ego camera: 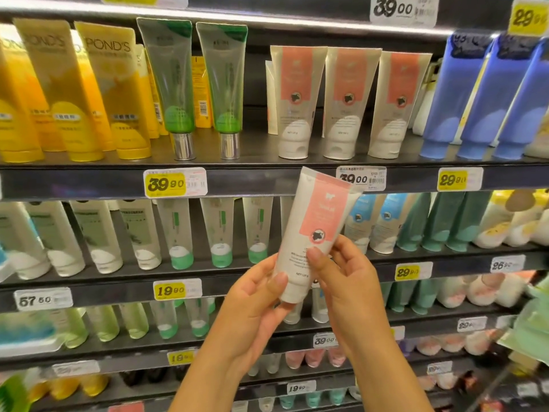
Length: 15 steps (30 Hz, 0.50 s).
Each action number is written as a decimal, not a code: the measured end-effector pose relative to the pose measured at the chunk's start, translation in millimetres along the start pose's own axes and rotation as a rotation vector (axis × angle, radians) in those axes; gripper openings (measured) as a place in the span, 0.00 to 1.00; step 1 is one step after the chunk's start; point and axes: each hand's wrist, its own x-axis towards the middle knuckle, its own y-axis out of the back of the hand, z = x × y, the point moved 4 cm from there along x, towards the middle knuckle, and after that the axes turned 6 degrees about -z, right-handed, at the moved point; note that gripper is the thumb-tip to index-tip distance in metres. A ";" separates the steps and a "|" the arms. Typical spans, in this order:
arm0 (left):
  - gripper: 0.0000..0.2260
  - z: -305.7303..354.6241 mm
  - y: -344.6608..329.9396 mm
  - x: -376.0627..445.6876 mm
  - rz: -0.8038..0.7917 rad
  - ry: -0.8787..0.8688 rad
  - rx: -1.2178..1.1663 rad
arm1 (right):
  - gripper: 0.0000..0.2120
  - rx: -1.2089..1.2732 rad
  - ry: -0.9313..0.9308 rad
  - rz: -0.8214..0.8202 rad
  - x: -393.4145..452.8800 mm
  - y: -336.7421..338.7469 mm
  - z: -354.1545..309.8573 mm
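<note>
A white tube with a pink label [318, 224] is held up in front of the shop shelves, cap end down, tilted slightly right. My left hand [255, 304] cups its cap end from below, thumb on the front. My right hand [347, 275] grips the tube's lower right side, thumb across the printed text. Three matching pink-label tubes [347, 102] stand cap-down on the shelf above.
The shelf above also carries yellow tubes [89, 90], two green tubes [193, 84] and blue tubes [481, 96]. Price tags [175, 182] line the shelf edges. Lower shelves hold white, green and teal tubes [178, 233]. Green packets [531, 322] hang at the right.
</note>
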 end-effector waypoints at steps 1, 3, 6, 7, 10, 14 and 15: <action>0.28 0.0 -0.8 1.2 -0.001 0.007 -0.005 | 0.24 0.024 0.002 -0.005 1.7 0.1 -0.2; 0.28 -0.9 -2.3 3.7 -0.009 0.021 -0.061 | 0.23 0.113 -0.001 -0.022 5.7 -0.1 0.6; 0.18 -3.8 -4.4 6.7 0.001 0.080 -0.164 | 0.20 0.212 0.003 -0.046 10.1 0.3 1.1; 0.18 -5.4 -5.0 7.8 0.004 0.112 -0.181 | 0.20 0.213 0.009 -0.048 11.3 1.2 0.7; 0.23 -8.6 -6.2 11.7 0.010 0.128 -0.200 | 0.23 0.207 0.004 -0.032 14.7 5.8 -0.6; 0.30 -8.7 -9.4 16.2 -0.005 0.064 -0.120 | 0.22 0.186 -0.005 -0.046 17.7 13.8 -1.9; 0.30 -8.4 -9.7 16.8 0.000 0.048 -0.076 | 0.21 0.162 -0.011 -0.058 18.3 15.4 -1.9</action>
